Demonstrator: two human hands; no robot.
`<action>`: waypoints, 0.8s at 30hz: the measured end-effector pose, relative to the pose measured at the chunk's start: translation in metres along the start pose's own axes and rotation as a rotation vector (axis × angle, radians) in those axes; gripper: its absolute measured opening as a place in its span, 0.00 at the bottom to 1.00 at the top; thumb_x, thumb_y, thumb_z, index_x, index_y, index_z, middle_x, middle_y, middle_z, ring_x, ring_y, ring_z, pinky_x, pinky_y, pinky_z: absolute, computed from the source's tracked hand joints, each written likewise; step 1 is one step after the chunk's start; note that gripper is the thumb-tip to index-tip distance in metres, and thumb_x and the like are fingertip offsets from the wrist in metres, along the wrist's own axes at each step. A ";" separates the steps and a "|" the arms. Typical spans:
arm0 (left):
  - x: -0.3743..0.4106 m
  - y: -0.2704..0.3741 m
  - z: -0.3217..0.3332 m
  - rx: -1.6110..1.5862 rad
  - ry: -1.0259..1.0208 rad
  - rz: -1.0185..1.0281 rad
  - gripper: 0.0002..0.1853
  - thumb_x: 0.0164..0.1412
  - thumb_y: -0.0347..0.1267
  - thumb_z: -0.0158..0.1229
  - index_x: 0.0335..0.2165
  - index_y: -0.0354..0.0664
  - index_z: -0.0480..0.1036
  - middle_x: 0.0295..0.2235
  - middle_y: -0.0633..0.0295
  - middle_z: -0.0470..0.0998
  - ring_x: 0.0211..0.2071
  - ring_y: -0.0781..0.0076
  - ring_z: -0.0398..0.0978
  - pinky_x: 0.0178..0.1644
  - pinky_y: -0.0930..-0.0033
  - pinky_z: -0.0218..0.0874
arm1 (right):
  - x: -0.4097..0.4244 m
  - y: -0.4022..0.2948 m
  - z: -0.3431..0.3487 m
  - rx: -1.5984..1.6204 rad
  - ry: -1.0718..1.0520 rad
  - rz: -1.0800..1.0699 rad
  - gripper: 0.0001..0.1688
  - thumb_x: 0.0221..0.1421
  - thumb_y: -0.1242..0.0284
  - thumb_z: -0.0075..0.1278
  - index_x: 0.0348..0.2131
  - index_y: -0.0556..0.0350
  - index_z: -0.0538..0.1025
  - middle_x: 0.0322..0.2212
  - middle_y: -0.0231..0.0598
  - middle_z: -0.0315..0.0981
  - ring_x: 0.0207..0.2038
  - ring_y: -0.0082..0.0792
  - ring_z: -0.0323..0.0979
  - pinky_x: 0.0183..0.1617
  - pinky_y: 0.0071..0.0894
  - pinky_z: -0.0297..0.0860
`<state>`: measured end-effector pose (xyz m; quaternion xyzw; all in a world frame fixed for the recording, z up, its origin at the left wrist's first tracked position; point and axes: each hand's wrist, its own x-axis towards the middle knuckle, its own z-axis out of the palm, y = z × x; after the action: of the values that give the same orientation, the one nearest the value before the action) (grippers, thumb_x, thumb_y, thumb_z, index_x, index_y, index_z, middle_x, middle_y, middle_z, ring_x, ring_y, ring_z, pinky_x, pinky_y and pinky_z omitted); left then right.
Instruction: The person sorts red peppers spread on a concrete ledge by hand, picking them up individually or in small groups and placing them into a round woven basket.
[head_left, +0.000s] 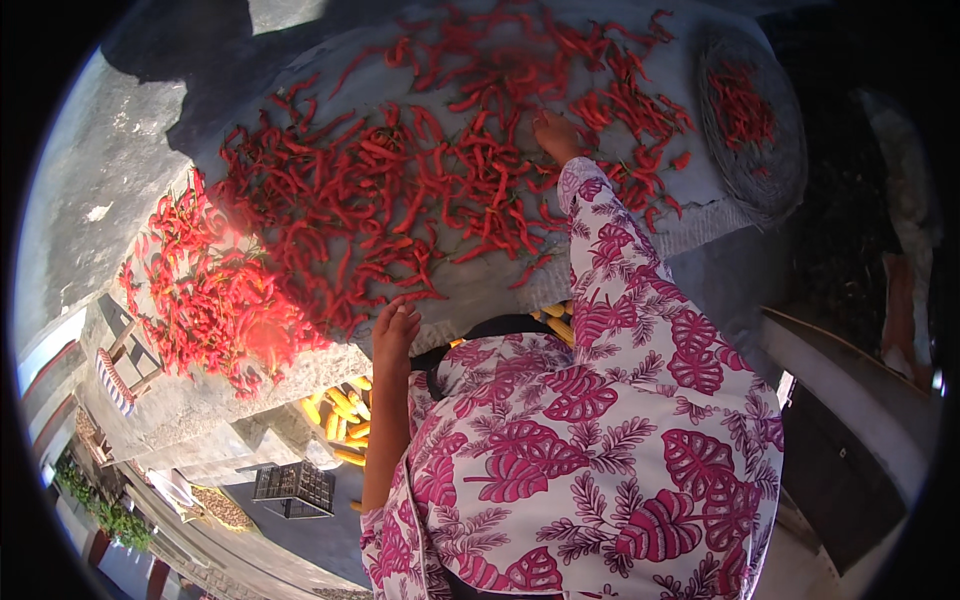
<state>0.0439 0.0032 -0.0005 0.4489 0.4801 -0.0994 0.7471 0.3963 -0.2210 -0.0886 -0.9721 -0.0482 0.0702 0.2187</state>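
Note:
Many red chili peppers (360, 172) lie spread over a grey concrete slab (465, 289), some in shade and some in bright sun at the left. My right hand (556, 136) reaches out among the chilies near the slab's middle, its fingertips down at them; whether it grips one is not clear. Close to the slab's near edge is my left hand (396, 324), fingers bent, beside a single chili; nothing can be made out in it. To the right, a round woven basket (787, 150) holds a small heap of red chilies (741, 105).
Yellow corn cobs (345, 412) lie below the slab's near edge. A dark wire crate (294, 489) stands on the ground at lower left, near a round tray of brownish pieces (222, 508). A striped seat (115, 381) is at far left, a dark door (840, 465) at lower right.

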 end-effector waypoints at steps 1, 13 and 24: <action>0.002 -0.002 -0.001 0.003 -0.012 -0.001 0.20 0.52 0.35 0.47 0.44 0.39 0.60 0.40 0.57 0.66 0.38 0.71 0.66 0.41 0.72 0.57 | 0.002 0.017 -0.004 0.088 -0.002 0.054 0.21 0.46 0.63 0.40 0.38 0.57 0.67 0.29 0.45 0.69 0.31 0.39 0.68 0.34 0.32 0.63; -0.001 0.004 0.008 0.049 -0.021 0.017 0.20 0.52 0.36 0.48 0.43 0.39 0.60 0.38 0.58 0.68 0.37 0.71 0.67 0.39 0.73 0.58 | -0.044 0.082 -0.060 0.400 -0.160 0.094 0.16 0.46 0.69 0.43 0.38 0.54 0.68 0.22 0.30 0.68 0.25 0.22 0.65 0.28 0.22 0.62; 0.001 0.008 0.012 0.073 -0.032 0.012 0.22 0.51 0.37 0.49 0.44 0.38 0.59 0.39 0.58 0.68 0.38 0.69 0.67 0.40 0.71 0.57 | -0.123 0.049 -0.030 0.136 -0.410 -0.063 0.13 0.44 0.67 0.44 0.31 0.54 0.68 0.26 0.46 0.68 0.31 0.44 0.67 0.32 0.37 0.62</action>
<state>0.0562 -0.0010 0.0049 0.4769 0.4615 -0.1195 0.7385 0.2830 -0.2923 -0.0690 -0.9186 -0.1169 0.2625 0.2713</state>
